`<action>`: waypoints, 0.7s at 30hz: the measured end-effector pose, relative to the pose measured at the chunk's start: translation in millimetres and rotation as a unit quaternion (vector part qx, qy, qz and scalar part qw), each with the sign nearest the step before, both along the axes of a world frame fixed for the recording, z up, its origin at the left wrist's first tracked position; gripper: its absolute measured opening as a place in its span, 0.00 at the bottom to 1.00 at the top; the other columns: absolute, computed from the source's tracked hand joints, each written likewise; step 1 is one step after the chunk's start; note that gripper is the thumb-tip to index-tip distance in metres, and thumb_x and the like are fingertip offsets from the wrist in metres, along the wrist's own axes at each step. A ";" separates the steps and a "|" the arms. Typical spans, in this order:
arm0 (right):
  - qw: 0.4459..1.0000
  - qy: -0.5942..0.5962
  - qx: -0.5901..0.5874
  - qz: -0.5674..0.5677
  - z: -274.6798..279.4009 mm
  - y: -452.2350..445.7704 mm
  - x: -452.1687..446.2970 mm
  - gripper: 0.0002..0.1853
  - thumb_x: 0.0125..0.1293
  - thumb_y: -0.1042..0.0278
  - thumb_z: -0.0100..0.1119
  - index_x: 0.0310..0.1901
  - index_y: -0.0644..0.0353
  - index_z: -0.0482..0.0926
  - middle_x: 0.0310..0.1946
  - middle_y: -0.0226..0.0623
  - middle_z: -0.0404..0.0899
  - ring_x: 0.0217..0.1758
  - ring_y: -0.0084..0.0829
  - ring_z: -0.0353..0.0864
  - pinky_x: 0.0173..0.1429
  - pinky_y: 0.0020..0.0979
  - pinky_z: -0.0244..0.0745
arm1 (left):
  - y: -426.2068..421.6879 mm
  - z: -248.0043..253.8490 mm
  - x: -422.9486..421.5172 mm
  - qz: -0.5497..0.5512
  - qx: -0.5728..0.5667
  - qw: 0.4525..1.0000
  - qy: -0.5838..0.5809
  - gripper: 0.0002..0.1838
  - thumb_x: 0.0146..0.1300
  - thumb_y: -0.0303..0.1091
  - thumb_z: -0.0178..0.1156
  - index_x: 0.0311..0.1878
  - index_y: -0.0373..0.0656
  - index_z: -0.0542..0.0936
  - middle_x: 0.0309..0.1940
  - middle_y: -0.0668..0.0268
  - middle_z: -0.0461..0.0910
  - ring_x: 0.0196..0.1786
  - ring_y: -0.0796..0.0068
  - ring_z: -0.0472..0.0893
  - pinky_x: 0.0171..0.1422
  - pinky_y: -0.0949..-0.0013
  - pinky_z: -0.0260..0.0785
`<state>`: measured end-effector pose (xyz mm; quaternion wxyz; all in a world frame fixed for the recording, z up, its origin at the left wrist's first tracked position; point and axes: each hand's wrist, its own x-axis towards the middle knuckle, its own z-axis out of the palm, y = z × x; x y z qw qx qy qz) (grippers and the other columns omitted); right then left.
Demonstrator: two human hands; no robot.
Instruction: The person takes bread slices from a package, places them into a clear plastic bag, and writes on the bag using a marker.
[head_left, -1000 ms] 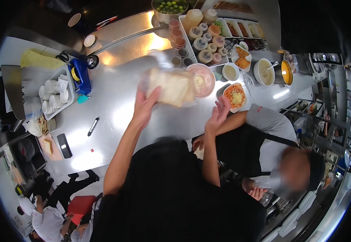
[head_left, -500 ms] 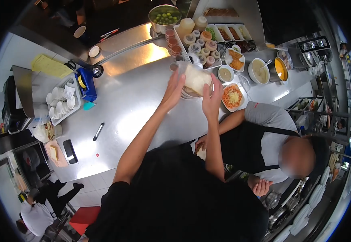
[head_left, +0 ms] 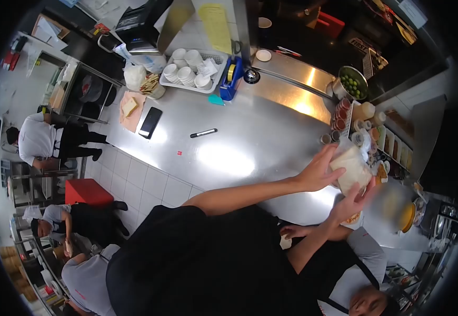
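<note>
As the left hand (head_left: 319, 171) and right hand (head_left: 351, 203) clasped a pale, bread-like packet (head_left: 350, 167) between them above the counter (head_left: 276, 134), near squeeze bottles (head_left: 364, 111), its seemingly slick wrapping (head_left: 343, 143) could have let it slip if either grip loosened.

The place was a commercial, restaurant-style kitchen. A long, shiny stainless-steel counter (head_left: 276, 134) ran through it; on or beside this stood a white plastic tray (head_left: 188, 88) of stacked white cups (head_left: 186, 76), a silver dome-shaped bell (head_left: 251, 76), a round metal pot (head_left: 338, 91) of green fruit (head_left: 350, 83) and pale plastic squeeze bottles (head_left: 365, 110). A co-worker in a grey shirt and black apron (head_left: 345, 271) stood nearby, and pale square tiles (head_left: 140, 171) covered the floor.
</note>
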<state>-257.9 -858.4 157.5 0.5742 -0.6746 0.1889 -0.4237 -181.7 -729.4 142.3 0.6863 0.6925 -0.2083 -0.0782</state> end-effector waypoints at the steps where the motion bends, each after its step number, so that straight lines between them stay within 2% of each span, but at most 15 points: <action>1: 0.998 0.017 0.001 0.053 6.7 2.1 3.4 0.28 0.72 0.77 0.60 0.73 0.67 0.67 0.70 0.46 0.72 0.71 0.39 0.72 0.74 0.38 0.70 | 16.6 14.0 4.8 -0.044 -0.082 0.991 0.100 0.34 0.72 0.46 0.65 0.72 0.38 0.66 0.66 0.52 0.72 0.69 0.58 0.72 0.70 0.54 0.67; 2: 0.993 0.038 0.000 0.109 12.0 4.5 5.5 0.29 0.73 0.77 0.60 0.73 0.66 0.67 0.70 0.46 0.72 0.72 0.38 0.72 0.74 0.37 0.70 | 34.8 21.1 7.4 -0.085 -0.165 0.962 0.200 0.35 0.71 0.47 0.66 0.71 0.37 0.66 0.64 0.54 0.74 0.66 0.63 0.76 0.66 0.58 0.71; 5: 0.956 0.094 -0.018 0.276 16.3 33.7 22.9 0.28 0.75 0.72 0.59 0.74 0.65 0.67 0.70 0.43 0.72 0.71 0.36 0.73 0.74 0.37 0.68 | 101.9 11.7 20.2 -0.041 -0.147 0.972 0.176 0.34 0.73 0.41 0.67 0.74 0.40 0.65 0.61 0.63 0.79 0.62 0.73 0.79 0.66 0.66 0.75; 7: 0.913 0.111 -0.012 0.392 2.8 66.0 45.7 0.27 0.76 0.70 0.58 0.73 0.65 0.67 0.70 0.43 0.72 0.69 0.36 0.74 0.72 0.35 0.70 | 167.3 2.2 28.2 -0.059 -0.109 0.944 0.306 0.35 0.71 0.42 0.69 0.74 0.39 0.66 0.58 0.62 0.81 0.61 0.73 0.81 0.67 0.64 0.74; 9: 0.881 0.141 0.185 0.413 -10.9 119.9 69.7 0.23 0.78 0.64 0.58 0.69 0.64 0.72 0.64 0.40 0.78 0.62 0.33 0.79 0.64 0.33 0.75 | 231.7 -13.8 19.5 0.064 -0.124 0.929 0.342 0.33 0.70 0.42 0.70 0.72 0.38 0.70 0.55 0.61 0.83 0.58 0.72 0.83 0.66 0.64 0.75; 10: 0.892 0.182 0.134 0.391 -28.7 153.4 81.2 0.21 0.78 0.62 0.58 0.66 0.63 0.75 0.60 0.38 0.80 0.58 0.31 0.81 0.60 0.32 0.77 | 265.2 -22.2 10.8 0.148 -0.136 0.928 0.312 0.31 0.69 0.44 0.71 0.66 0.33 0.74 0.54 0.60 0.84 0.53 0.72 0.85 0.60 0.66 0.79; 11: 0.900 0.221 0.083 0.366 -54.3 190.2 91.7 0.18 0.79 0.60 0.58 0.63 0.61 0.78 0.56 0.36 0.82 0.54 0.30 0.82 0.57 0.32 0.79 | 296.9 -22.3 2.1 0.227 -0.158 0.912 0.304 0.32 0.69 0.43 0.71 0.68 0.34 0.72 0.54 0.60 0.84 0.54 0.71 0.85 0.61 0.66 0.79; 12: 0.896 0.250 -0.018 0.368 -84.7 228.3 98.3 0.15 0.78 0.59 0.60 0.57 0.59 0.81 0.52 0.36 0.84 0.50 0.28 0.84 0.53 0.33 0.81 | 336.9 -51.8 -2.9 0.298 -0.140 0.901 0.282 0.29 0.70 0.41 0.69 0.66 0.35 0.73 0.54 0.60 0.84 0.54 0.71 0.86 0.62 0.67 0.78; 13: 0.862 0.284 -0.067 0.414 -94.7 269.1 105.1 0.13 0.74 0.64 0.63 0.56 0.59 0.82 0.51 0.41 0.84 0.52 0.35 0.84 0.57 0.36 0.80 | 371.1 -63.0 -4.8 0.366 -0.135 0.877 0.280 0.25 0.71 0.39 0.69 0.64 0.35 0.75 0.54 0.59 0.84 0.55 0.70 0.85 0.63 0.66 0.78; 14: 0.827 0.224 -0.252 0.450 -125.9 300.5 111.0 0.14 0.68 0.70 0.65 0.54 0.59 0.82 0.50 0.45 0.83 0.56 0.44 0.82 0.62 0.40 0.78 | 403.2 -63.9 -3.9 0.379 -0.146 0.870 0.279 0.25 0.71 0.39 0.68 0.64 0.35 0.75 0.55 0.59 0.84 0.56 0.70 0.84 0.63 0.66 0.77; 15: 0.802 0.204 -0.296 0.476 -135.5 336.0 115.9 0.15 0.64 0.73 0.65 0.53 0.59 0.82 0.52 0.45 0.80 0.62 0.50 0.76 0.65 0.41 0.75 | 428.0 -65.4 0.0 0.392 -0.156 0.863 0.278 0.24 0.72 0.39 0.68 0.63 0.35 0.75 0.56 0.59 0.83 0.56 0.70 0.84 0.63 0.66 0.76; 19: 0.719 0.161 -0.521 0.431 -206.6 423.8 142.1 0.14 0.61 0.69 0.67 0.48 0.59 0.83 0.57 0.43 0.78 0.64 0.46 0.75 0.71 0.47 0.65 | 492.2 -156.4 44.4 0.441 -0.116 0.854 0.252 0.25 0.73 0.39 0.66 0.64 0.34 0.74 0.57 0.58 0.82 0.57 0.70 0.82 0.61 0.66 0.75; 20: 0.686 0.197 -0.544 0.440 -219.4 430.5 144.8 0.14 0.62 0.67 0.67 0.48 0.58 0.80 0.55 0.41 0.79 0.62 0.42 0.76 0.72 0.50 0.62 | 493.3 -179.7 60.7 0.439 -0.104 0.859 0.243 0.25 0.73 0.40 0.66 0.65 0.34 0.74 0.57 0.57 0.82 0.57 0.69 0.82 0.61 0.66 0.74; 21: 0.681 0.219 -0.552 0.428 -220.8 433.7 145.3 0.13 0.63 0.67 0.66 0.49 0.58 0.79 0.53 0.41 0.79 0.62 0.42 0.77 0.70 0.50 0.63 | 495.2 -197.6 74.0 0.435 -0.093 0.863 0.239 0.25 0.73 0.40 0.66 0.65 0.34 0.74 0.57 0.57 0.82 0.57 0.69 0.81 0.61 0.65 0.74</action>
